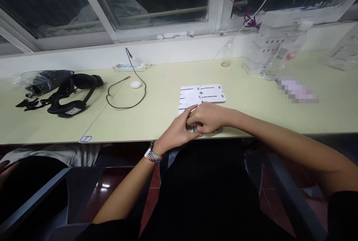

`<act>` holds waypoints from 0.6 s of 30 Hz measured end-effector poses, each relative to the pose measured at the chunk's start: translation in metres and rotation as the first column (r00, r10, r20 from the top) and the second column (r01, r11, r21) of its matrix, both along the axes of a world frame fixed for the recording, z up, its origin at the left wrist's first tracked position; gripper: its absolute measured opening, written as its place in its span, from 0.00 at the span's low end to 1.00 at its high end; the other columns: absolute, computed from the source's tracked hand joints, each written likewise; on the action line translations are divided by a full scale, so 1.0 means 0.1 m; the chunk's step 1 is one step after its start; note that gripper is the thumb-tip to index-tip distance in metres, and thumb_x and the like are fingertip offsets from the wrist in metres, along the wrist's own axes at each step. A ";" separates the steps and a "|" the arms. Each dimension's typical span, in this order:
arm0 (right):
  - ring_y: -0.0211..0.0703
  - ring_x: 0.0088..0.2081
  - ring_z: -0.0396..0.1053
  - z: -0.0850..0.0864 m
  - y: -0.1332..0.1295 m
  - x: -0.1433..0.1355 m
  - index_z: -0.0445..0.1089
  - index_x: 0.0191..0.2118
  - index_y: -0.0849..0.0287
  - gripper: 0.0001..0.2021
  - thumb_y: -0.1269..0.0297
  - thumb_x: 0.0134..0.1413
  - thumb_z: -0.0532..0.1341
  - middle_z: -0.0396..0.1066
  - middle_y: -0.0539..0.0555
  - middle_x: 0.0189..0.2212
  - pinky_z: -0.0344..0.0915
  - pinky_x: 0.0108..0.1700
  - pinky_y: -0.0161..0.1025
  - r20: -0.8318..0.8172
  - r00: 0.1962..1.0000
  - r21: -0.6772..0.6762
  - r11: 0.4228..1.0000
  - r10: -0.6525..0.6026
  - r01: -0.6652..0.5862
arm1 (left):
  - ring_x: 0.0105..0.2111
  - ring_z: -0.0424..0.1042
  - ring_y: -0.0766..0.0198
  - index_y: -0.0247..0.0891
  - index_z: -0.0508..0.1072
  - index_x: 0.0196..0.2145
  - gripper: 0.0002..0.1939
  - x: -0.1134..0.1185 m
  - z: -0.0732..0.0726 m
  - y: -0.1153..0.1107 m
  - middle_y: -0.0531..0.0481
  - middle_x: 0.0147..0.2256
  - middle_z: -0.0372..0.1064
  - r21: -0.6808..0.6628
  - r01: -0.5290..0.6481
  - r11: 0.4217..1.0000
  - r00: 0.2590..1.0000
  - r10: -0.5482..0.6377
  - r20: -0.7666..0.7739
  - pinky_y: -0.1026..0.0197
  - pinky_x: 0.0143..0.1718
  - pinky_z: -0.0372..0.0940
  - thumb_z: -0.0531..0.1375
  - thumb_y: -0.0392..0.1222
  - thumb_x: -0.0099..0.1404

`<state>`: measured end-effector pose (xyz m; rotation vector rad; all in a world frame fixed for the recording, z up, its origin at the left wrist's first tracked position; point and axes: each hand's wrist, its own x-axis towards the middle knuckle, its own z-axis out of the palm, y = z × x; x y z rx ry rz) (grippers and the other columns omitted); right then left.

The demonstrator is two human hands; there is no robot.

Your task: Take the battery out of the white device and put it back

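Note:
White cards (212, 93) with black lines and small black letters lie side by side on the pale yellow table (159, 110). A small white piece (192, 98) rests over the left ones. My left hand (177, 129) is at the near edge of the cards, thumb and fingers curved round a small thing I cannot make out. Over it, my right hand (208, 118) is closed with its fingers bent down, touching the left fingers. Part of a dark-patterned item (218, 130) shows beneath my right hand. The hands hide what lies between them.
At the left are black headgear (74, 93), a looped black cable (125, 107), a round white object (136, 84) and a power strip (131, 67). At the right stand clear bottles (275, 67), white boxes (256, 52) and a pixelated object (298, 91). Windows run behind.

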<state>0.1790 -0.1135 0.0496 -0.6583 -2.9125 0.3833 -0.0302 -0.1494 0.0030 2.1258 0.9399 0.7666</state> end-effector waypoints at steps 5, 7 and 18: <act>0.38 0.26 0.53 0.07 0.00 -0.03 0.62 0.24 0.56 0.07 0.73 0.45 0.60 0.66 0.48 0.23 0.45 0.32 0.42 0.001 1.000 0.015 1.000 0.003 -0.003 | 0.63 0.76 0.41 0.47 0.56 0.76 0.52 0.00 0.00 0.00 0.38 0.66 0.73 -0.020 -0.010 1.000 1.000 0.011 0.016 0.44 0.61 0.74 0.76 0.43 0.63; 0.38 0.26 0.53 0.07 -0.02 0.00 0.64 0.25 0.56 0.06 0.73 0.45 0.60 0.66 0.48 0.22 0.46 0.32 0.41 -0.035 0.999 0.022 1.000 -0.017 0.017 | 0.66 0.73 0.40 0.49 0.53 0.78 0.54 -0.01 0.00 0.00 0.37 0.70 0.68 -0.023 -0.013 1.000 1.000 0.014 0.015 0.43 0.64 0.72 0.77 0.43 0.63; 0.47 0.40 0.68 -0.06 -0.22 0.36 0.79 0.48 0.58 0.11 0.58 0.67 0.66 0.73 0.59 0.46 0.56 0.36 0.40 -0.127 0.989 0.088 0.992 -0.076 0.087 | 0.57 0.78 0.47 0.52 0.49 0.79 0.55 -0.01 -0.02 0.00 0.42 0.57 0.76 -0.001 0.020 1.000 1.000 -0.020 0.006 0.43 0.63 0.71 0.75 0.45 0.66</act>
